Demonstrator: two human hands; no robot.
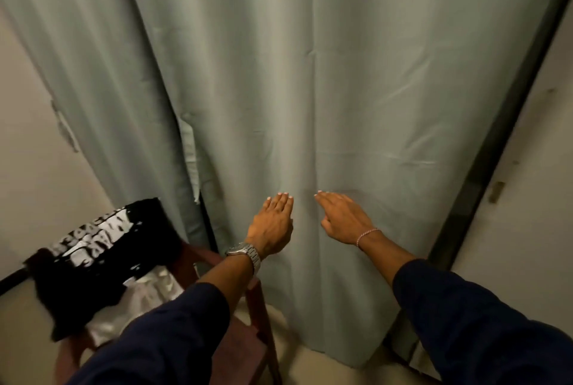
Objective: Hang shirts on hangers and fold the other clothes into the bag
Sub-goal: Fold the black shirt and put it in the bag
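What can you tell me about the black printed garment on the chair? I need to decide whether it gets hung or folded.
The black garment is dark fabric with a blurred white print across it, too smeared to read. It lies draped unfolded over the reddish wooden chair at lower left, on top of a white cloth. Neither hand touches it. Its cut cannot be told.

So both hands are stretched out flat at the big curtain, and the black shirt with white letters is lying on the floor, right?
Not quite. The head view shows both hands, left and right, flat toward the curtain, but the black shirt is draped over a reddish chair, not lying on the floor.
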